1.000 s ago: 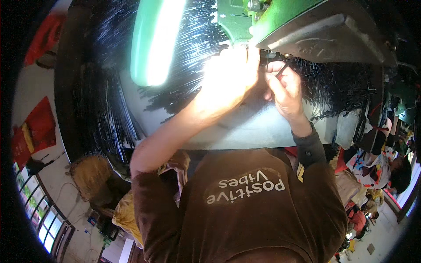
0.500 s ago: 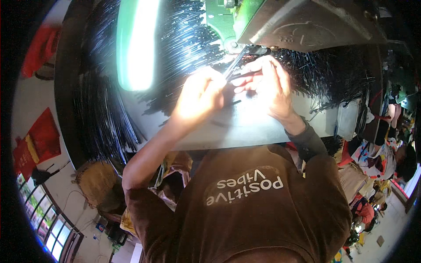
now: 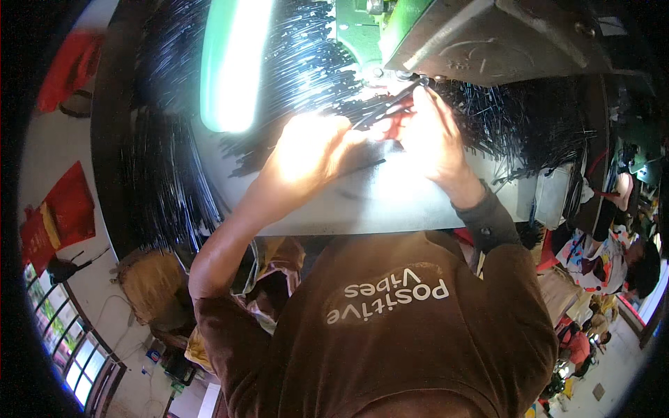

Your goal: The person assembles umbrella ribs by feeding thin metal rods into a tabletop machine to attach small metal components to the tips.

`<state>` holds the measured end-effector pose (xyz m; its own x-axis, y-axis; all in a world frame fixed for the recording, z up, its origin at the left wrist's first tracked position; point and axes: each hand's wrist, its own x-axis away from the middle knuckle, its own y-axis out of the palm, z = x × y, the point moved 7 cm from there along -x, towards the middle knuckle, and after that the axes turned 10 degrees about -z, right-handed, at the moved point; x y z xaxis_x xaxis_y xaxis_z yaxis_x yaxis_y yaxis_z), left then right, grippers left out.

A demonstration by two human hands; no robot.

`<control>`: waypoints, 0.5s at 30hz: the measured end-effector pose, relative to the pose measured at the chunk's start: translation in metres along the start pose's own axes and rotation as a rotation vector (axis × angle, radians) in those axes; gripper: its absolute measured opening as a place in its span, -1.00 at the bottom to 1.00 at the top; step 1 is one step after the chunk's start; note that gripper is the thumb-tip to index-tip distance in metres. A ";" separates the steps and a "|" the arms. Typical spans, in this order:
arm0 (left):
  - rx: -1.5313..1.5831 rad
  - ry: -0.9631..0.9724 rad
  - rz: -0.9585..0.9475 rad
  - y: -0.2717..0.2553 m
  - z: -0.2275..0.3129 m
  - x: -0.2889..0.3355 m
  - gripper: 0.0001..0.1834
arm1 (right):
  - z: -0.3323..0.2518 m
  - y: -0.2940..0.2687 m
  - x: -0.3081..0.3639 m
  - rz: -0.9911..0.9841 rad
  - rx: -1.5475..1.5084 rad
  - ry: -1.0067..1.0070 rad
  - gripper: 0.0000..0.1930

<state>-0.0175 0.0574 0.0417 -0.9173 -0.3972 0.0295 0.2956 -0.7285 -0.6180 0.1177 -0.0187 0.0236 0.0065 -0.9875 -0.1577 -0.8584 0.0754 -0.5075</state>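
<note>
Inward from near edge of desk (image 3: 334, 217): left hand (image 3: 303, 150) grips dark strip (image 3: 389, 106); right hand (image 3: 433, 139) now meets strip's far end beside green machine (image 3: 357, 35), apparently pinching; strip likely steadied.

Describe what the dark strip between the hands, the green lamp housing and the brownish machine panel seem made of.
Dark strip: probably plastic or rubber, given its even black surface; glare leaves this open.
Lamp housing: likely smooth moulded plastic, judging by its rounded end; painted metal is possible.
Machine panel: apparently metal, dull and worn, with raised ridges.
</note>
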 end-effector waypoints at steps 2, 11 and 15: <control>0.062 -0.002 -0.091 -0.001 0.005 -0.001 -0.59 | 0.023 0.000 0.009 0.252 -1.266 0.185 -0.74; 1.766 -0.090 0.301 0.035 -0.031 -0.034 -0.74 | 0.054 -0.042 0.017 0.550 -1.173 0.086 -0.69; 1.853 -0.003 0.351 0.035 -0.030 -0.054 -0.81 | 0.051 -0.040 0.014 0.551 -1.173 0.071 -0.70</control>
<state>0.0345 0.0700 -0.0048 -0.7595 -0.6412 0.1096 0.3221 -0.2242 0.9198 0.1781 -0.0289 -0.0013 -0.4852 -0.8733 -0.0434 -0.6736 0.3417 0.6554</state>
